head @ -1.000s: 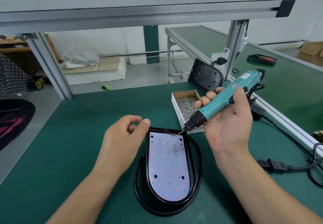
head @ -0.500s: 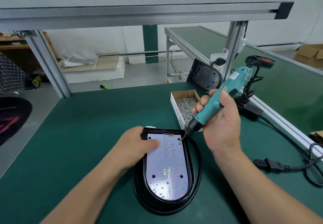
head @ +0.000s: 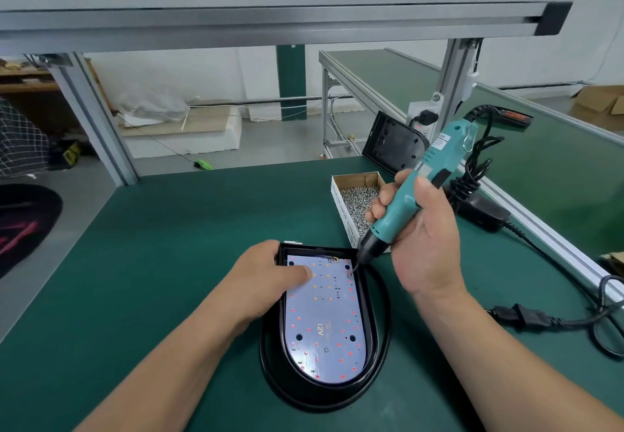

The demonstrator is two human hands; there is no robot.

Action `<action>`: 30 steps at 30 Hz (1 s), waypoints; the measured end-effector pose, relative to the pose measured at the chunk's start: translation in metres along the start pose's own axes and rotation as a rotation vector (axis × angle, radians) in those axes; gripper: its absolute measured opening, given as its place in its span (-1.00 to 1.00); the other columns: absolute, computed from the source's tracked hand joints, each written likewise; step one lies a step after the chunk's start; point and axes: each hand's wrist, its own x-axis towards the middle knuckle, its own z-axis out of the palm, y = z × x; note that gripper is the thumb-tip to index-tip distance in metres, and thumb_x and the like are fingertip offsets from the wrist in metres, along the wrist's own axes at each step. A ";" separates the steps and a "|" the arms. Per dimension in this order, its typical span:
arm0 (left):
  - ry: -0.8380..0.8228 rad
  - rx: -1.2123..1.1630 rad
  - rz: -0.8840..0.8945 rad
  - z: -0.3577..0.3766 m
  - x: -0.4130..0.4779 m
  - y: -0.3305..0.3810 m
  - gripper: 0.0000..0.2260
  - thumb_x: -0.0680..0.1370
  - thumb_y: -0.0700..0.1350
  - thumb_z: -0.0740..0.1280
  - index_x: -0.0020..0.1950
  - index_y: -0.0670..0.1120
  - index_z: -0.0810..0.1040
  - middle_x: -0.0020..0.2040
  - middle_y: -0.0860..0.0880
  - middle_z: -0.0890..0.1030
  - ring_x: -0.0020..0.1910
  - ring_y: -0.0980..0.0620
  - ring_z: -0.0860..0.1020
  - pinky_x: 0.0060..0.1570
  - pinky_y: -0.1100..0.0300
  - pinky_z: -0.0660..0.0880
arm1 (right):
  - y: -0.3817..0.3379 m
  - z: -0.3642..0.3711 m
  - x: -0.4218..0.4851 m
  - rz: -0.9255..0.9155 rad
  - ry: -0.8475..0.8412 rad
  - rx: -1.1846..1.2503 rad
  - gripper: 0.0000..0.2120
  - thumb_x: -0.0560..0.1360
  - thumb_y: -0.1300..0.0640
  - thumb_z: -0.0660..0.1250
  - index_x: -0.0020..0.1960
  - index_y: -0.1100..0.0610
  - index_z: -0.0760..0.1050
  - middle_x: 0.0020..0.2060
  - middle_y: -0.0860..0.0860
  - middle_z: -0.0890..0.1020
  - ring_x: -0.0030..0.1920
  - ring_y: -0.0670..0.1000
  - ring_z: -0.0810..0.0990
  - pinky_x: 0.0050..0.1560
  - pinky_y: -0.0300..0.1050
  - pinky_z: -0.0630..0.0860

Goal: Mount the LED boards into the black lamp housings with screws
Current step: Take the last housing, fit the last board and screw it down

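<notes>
A black lamp housing (head: 374,344) lies on the green bench in front of me, with a white LED board (head: 324,323) seated inside it. My left hand (head: 270,279) rests on the housing's top left corner, thumb pressing down on the board. My right hand (head: 422,239) grips a teal electric screwdriver (head: 408,195), tilted, its bit tip touching the board near the top right hole.
A cardboard box of screws (head: 358,202) stands just behind the housing. Another black housing (head: 395,144) leans at the bench's far edge. The screwdriver's power brick and cable (head: 520,317) trail along the right. A metal frame rail runs on the right edge.
My left hand came down from above the housing onto its corner and the board. The screwdriver swung more upright and its bit moved down to the board's top right hole.
</notes>
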 end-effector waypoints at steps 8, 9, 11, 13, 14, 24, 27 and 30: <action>0.015 0.010 -0.008 0.000 -0.001 0.001 -0.62 0.32 0.06 0.48 0.03 -0.14 0.64 0.00 -0.19 0.73 0.03 -0.29 0.68 0.15 -0.25 0.60 | 0.001 0.003 -0.006 -0.084 -0.076 -0.094 -0.75 0.60 -0.06 0.32 0.12 0.11 0.47 -0.16 0.10 0.53 -0.18 0.11 0.49 -0.07 0.01 0.52; 0.012 0.010 -0.010 0.000 -0.001 0.001 -0.61 0.32 0.06 0.48 0.04 -0.15 0.64 0.01 -0.21 0.72 0.03 -0.30 0.68 0.16 -0.26 0.60 | 0.001 0.003 -0.006 -0.083 -0.075 -0.095 -0.75 0.60 -0.06 0.32 0.12 0.11 0.47 -0.16 0.10 0.53 -0.18 0.12 0.49 -0.07 0.01 0.52; 0.011 0.007 -0.017 -0.001 -0.001 0.001 -0.60 0.33 0.06 0.47 0.04 -0.17 0.63 0.01 -0.23 0.71 -0.02 -0.30 0.68 0.12 -0.23 0.62 | 0.002 0.004 -0.006 -0.073 -0.077 -0.091 -0.73 0.60 -0.06 0.33 0.13 0.12 0.46 -0.16 0.10 0.53 -0.19 0.12 0.49 -0.07 0.04 0.51; 0.005 -0.001 -0.016 -0.001 0.000 0.001 -0.62 0.33 0.06 0.47 0.02 -0.16 0.63 0.01 -0.23 0.70 -0.16 -0.17 0.68 0.00 -0.09 0.62 | 0.003 0.004 -0.006 -0.064 -0.102 -0.100 -0.73 0.60 -0.05 0.32 0.15 0.13 0.46 -0.16 0.09 0.53 -0.19 0.11 0.50 -0.07 0.06 0.51; -0.002 -0.007 -0.015 -0.001 0.001 0.001 -0.64 0.33 0.05 0.47 0.01 -0.15 0.63 0.00 -0.23 0.70 -0.18 -0.09 0.66 -0.02 -0.04 0.59 | 0.003 0.005 -0.006 -0.065 -0.126 -0.114 -0.73 0.61 -0.05 0.31 0.16 0.13 0.46 -0.15 0.09 0.53 -0.19 0.12 0.49 -0.05 0.07 0.50; -0.046 -0.020 -0.006 -0.001 0.000 0.004 -0.58 0.35 0.00 0.45 0.05 -0.29 0.55 -0.15 -0.13 0.64 -0.22 -0.06 0.57 -0.06 0.00 0.51 | 0.001 0.009 -0.012 -0.044 -0.322 -0.233 -0.61 0.63 -0.21 0.38 0.23 0.08 0.47 -0.09 0.10 0.53 -0.12 0.17 0.47 0.05 0.16 0.41; -0.057 -0.032 -0.007 -0.001 -0.001 0.004 -0.58 0.36 -0.02 0.44 0.03 -0.31 0.52 -0.19 -0.08 0.58 -0.22 -0.01 0.52 -0.08 0.03 0.44 | 0.000 0.009 -0.013 -0.034 -0.334 -0.241 -0.60 0.61 -0.20 0.38 0.24 0.08 0.47 -0.09 0.11 0.53 -0.11 0.17 0.46 0.07 0.15 0.40; -0.051 -0.034 -0.009 -0.002 -0.002 0.005 -0.61 0.36 0.00 0.45 0.01 -0.28 0.55 -0.18 -0.21 0.62 -0.21 -0.02 0.55 -0.08 0.02 0.46 | -0.001 0.009 -0.013 -0.064 -0.313 -0.236 -0.67 0.60 -0.06 0.37 0.24 0.13 0.48 -0.11 0.13 0.54 -0.12 0.18 0.48 0.06 0.14 0.41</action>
